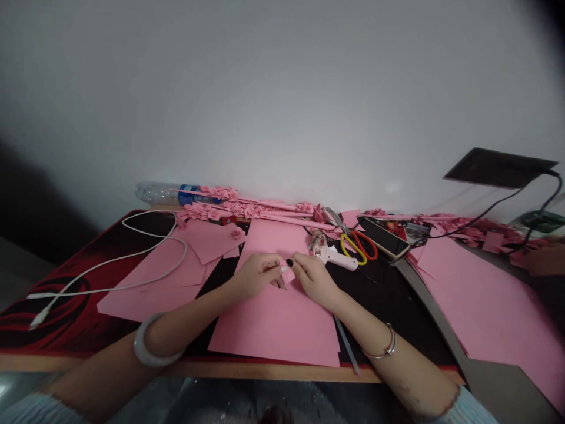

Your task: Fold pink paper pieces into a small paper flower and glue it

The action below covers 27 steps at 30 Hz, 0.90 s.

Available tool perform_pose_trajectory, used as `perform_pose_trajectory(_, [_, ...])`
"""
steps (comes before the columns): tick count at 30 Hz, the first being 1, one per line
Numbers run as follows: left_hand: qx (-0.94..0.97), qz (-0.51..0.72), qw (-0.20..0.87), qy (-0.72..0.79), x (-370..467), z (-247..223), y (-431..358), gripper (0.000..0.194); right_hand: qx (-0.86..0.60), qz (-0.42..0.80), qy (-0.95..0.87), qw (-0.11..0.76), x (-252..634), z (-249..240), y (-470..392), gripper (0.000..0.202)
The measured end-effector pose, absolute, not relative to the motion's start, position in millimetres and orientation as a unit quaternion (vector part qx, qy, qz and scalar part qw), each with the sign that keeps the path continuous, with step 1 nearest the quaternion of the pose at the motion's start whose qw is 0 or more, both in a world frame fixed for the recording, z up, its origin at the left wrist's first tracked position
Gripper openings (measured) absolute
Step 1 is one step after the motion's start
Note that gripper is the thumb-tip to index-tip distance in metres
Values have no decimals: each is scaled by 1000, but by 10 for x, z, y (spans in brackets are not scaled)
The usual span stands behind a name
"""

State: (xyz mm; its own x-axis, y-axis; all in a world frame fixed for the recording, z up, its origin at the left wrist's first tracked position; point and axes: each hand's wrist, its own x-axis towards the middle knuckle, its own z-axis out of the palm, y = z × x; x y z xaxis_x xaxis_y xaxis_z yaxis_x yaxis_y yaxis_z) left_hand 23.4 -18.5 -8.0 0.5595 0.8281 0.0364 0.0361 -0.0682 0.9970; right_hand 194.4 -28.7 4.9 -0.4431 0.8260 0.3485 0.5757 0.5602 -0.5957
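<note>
A small folded piece of pink paper [287,274] is held between both hands near the middle of the view. My left hand [258,274] pinches it from the left, fingers curled. From the right, my right hand [312,279] grips the same piece, its thumb with a dark nail on top. Beneath the hands lies a large pink sheet [282,330] on the dark mat. Just behind my right hand rests a white glue gun [338,258], beside scissors with yellow and red handles [365,247].
Pink paper flowers on stems [247,209] line the wall, near a plastic bottle [159,193]. A white cable [110,288] crosses pink sheets [154,277] at left. A phone [385,237] lies at the back right, and more pink sheets [494,306] cover the right side.
</note>
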Motion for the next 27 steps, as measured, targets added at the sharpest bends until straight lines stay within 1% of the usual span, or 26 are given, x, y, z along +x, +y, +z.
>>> perform_pose_trajectory(8, [665, 316, 595, 322, 219, -35, -180, 23, -434, 216, -812, 325, 1931, 29, -304, 27])
perform_pose_trajectory(11, [670, 324, 570, 347, 220, -14, -183, 22, -454, 213, -782, 370, 1940, 35, -303, 20])
perform_pose_trajectory(14, [674, 343, 523, 394, 216, -2, -187, 19, -485, 164, -740, 435, 1959, 65, -309, 8])
perform_pose_trajectory(16, [674, 360, 501, 406, 210, -2, -187, 19, -491, 133, -738, 444, 1966, 86, -322, 10])
perform_pose_trajectory(18, [670, 373, 492, 412, 207, -8, -188, 19, -485, 124, -755, 423, 1962, 96, -338, 15])
perform_pose_trajectory(23, [663, 377, 503, 406, 229, -4, -203, 23, -476, 140, -802, 334, 1924, 75, -356, 22])
perform_pose_trajectory(27, [661, 359, 536, 383, 250, 19, -228, 21, -469, 151, -812, 313, 1915, 63, -341, 21])
